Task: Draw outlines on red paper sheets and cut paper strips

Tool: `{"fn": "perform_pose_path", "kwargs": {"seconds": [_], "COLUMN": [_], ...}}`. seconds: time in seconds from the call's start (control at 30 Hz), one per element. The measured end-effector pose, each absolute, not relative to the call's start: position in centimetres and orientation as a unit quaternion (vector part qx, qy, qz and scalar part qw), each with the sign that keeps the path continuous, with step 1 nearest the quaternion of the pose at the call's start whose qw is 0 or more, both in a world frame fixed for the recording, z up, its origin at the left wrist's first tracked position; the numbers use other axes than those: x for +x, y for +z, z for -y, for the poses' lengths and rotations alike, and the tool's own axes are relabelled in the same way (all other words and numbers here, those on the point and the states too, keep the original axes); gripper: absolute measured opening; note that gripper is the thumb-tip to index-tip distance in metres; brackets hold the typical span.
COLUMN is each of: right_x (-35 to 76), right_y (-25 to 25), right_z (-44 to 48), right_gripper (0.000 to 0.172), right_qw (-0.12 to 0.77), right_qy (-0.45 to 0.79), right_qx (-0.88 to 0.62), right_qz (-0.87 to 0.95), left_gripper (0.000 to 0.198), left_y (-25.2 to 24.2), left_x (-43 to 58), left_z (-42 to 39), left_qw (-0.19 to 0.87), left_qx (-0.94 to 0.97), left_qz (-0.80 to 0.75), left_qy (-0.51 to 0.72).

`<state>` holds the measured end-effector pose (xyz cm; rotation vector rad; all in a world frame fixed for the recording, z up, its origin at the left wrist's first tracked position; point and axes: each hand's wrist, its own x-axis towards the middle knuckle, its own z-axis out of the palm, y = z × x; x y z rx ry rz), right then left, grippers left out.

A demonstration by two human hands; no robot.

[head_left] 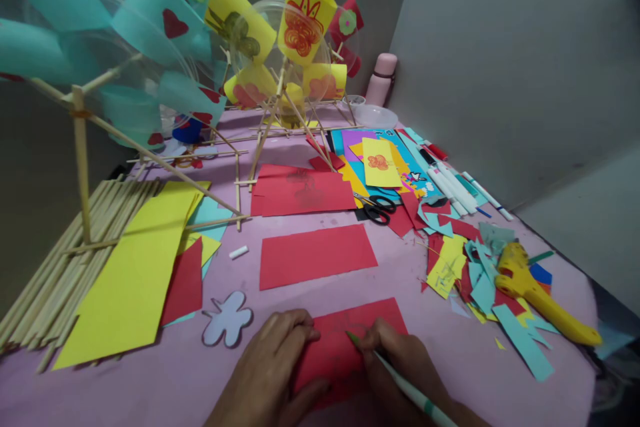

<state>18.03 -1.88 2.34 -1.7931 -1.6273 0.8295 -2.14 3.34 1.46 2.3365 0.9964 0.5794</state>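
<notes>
Red card (325, 353), lying on the worktop (175, 383) at its near edge, between the two hands. The left hand (275, 360) rests flat over the card's left side, fingers together and thumb set apart below. The right hand (400, 353) pinches a pen (400, 375) near its point; the green tip meets the card, where faint dark lines show (too dim to make out in full). A pale cutout (227, 320), shaped like a butterfly, lies just left of the left hand. Beyond the card lies a second card (317, 257), also red, and behind it red sheets (310, 193) bearing a dark drawing.

Right: a glue gun (543, 307) lies among scraps (483, 287); one yellow scrap (447, 270) carries pen strokes that cannot be read. Farther back, scissors (383, 207) lie beside a blue booklet (417, 163) with cartoon print, its small marks too blurred to read; on it rests a yellow card (381, 177) with a red butterfly drawing. Left: yellow sheets (130, 267) overlap sticks (60, 267). Rear: two stick-framed wheels hold blue paper (150, 20) and yellow paper (307, 20).
</notes>
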Motion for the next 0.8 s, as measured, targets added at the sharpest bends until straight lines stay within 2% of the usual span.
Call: {"fn": "perform_pose_path", "kwargs": {"seconds": [0.37,0.5,0.8], "right_x": [18.08,18.03,18.0], "right_y": [2.72,2.56,2.56], "right_z": [1.94,1.92,1.81], "right_gripper": [0.018,0.013,0.013], "right_qw": [0.3,0.291,0.261], "right_qy": [0.313,0.319,0.325], "right_qx": [-0.69,-0.69,-0.683], "right_qz": [0.579,0.58,0.6], "left_gripper": [0.033,0.032,0.033], "left_y": [1.41,1.33,1.48], "left_x": [-2.14,-2.13,-2.14], "left_z": [-3.36,-3.34,-3.36], "left_qw": [0.26,0.253,0.256], "left_qx": [0.866,0.866,0.866], "left_qz": [-0.363,-0.365,-0.365], "left_qy": [0.225,0.228,0.226]}}
